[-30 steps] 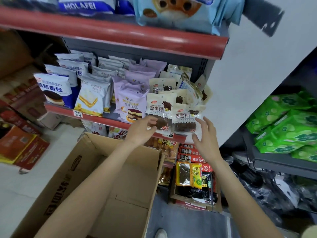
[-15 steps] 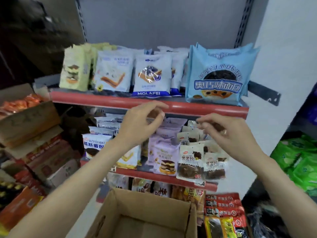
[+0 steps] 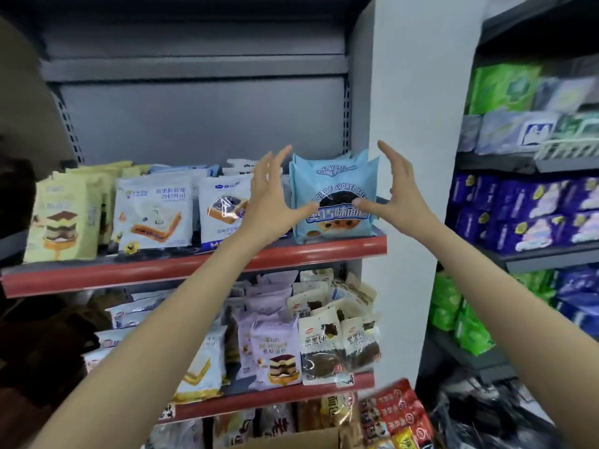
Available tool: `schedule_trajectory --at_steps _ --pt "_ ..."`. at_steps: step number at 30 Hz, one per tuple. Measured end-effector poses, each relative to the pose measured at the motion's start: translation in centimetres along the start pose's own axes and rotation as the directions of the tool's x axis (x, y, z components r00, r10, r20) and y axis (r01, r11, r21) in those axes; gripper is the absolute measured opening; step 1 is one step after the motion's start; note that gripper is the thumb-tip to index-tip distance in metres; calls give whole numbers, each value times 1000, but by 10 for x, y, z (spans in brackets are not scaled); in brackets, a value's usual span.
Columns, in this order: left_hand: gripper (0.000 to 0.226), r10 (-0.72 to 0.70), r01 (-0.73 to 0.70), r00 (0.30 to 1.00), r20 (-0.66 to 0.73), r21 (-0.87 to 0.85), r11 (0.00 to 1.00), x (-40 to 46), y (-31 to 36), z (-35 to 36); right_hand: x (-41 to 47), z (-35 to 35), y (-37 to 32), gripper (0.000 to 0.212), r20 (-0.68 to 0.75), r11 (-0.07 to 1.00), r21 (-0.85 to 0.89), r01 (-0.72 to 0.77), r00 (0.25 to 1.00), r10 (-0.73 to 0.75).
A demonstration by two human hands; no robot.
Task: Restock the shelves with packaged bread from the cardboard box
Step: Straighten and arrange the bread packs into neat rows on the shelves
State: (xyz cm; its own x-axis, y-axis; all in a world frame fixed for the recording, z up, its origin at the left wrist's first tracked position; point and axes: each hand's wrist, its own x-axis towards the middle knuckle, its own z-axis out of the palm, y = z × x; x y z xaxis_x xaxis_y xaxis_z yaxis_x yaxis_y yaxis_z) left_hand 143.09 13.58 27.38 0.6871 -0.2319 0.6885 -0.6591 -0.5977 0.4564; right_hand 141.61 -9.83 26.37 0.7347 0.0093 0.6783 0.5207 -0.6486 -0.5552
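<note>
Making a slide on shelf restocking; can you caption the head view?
Both open hands, left hand and right hand, frame the light-blue bread pack on the red-edged upper shelf.

Single head-worn view, facing forward at shelves (image 3: pixel 194 267), close range, arms reaching in from below.
</note>
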Motion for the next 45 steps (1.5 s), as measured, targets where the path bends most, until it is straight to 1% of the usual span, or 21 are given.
schedule_trajectory --at_steps 1,3,4,6,8,11,14,17,20,22,24,27,28,29,31,34,36,38,40,43,45 --pt "100 69 -69 998 7 176 982 6 2 4 5 -3 4 104 43 1000 8 -5 999 4" --pt "107 191 -206 978 79 470 858 19 7 12 17 -10 15 108 116 1000 19 11 993 -13" --pt "110 211 -246 969 126 562 790 27 11 17 24 -13 22 107 146 999 28 26 989 -30" --pt "116 194 -282 959 205 678 678 43 19 28 40 -22 36 99 192 997 67 48 980 -60" --pt "121 139 -289 956 259 735 613 58 27 41 58 -33 51 86 240 992 115 54 967 -81" --pt "126 12 -260 947 320 747 612 74 31 62 85 -45 75 62 306 988 135 70 946 -108" --pt "127 -94 -208 931 352 726 656 88 29 70 112 -45 89 44 372 986 145 80 919 -129" --pt "127 -194 -182 882 430 689 701 101 27 71 142 -38 103 40 403 986 57 156 900 -166" --pt "127 -314 -175 789 527 684 708 115 27 67 173 -33 113 40 425 950 -80 303 872 -243" --pt "127 -356 -197 737 575 686 701 124 29 64 190 -32 111 39 460 925 -106 364 843 -279" --pt "127 -349 -252 730 587 706 661 129 31 63 202 -31 106 37 504 913 -94 396 810 -299" --pt "125 -230 -377 787 572 742 555 131 25 65 217 -23 101 34 584 864 -138 484 745 -324" --pt "125 -191 -399 799 571 740 542 130 23 65 222 -21 100 32 599 850 -155 504 732 -325" --pt "122 -168 -401 806 568 732 551 129 21 65 228 -18 100 31 609 841 -169 514 725 -321" --pt "116 -148 -364 818 556 700 614 128 18 67 238 -16 100 30 641 830 -202 520 711 -290" --pt "107 -133 -304 818 560 617 725 128 18 72 250 -17 102 31 707 750 -320 579 673 -218" --pt "100 -154 -247 823 547 588 770 127 19 73 255 -16 101 32 729 710 -366 602 659 -183" --pt "93 -184 -191 829 529 575 795 126 19 72 258 -11 96 34 742 704 -360 613 645 -182" --pt "93 -183 -175 830 527 558 811 125 20 72 260 -2 92 36 774 707 -342 620 612 -162" --pt "91 -130 -244 824 551 552 797 128 21 75 267 15 91 40 823 714 -347 608 562 -78" --pt "86 -103 -269 821 562 539 798 131 21 74 271 24 90 39 837 737 -344 582 546 -41"
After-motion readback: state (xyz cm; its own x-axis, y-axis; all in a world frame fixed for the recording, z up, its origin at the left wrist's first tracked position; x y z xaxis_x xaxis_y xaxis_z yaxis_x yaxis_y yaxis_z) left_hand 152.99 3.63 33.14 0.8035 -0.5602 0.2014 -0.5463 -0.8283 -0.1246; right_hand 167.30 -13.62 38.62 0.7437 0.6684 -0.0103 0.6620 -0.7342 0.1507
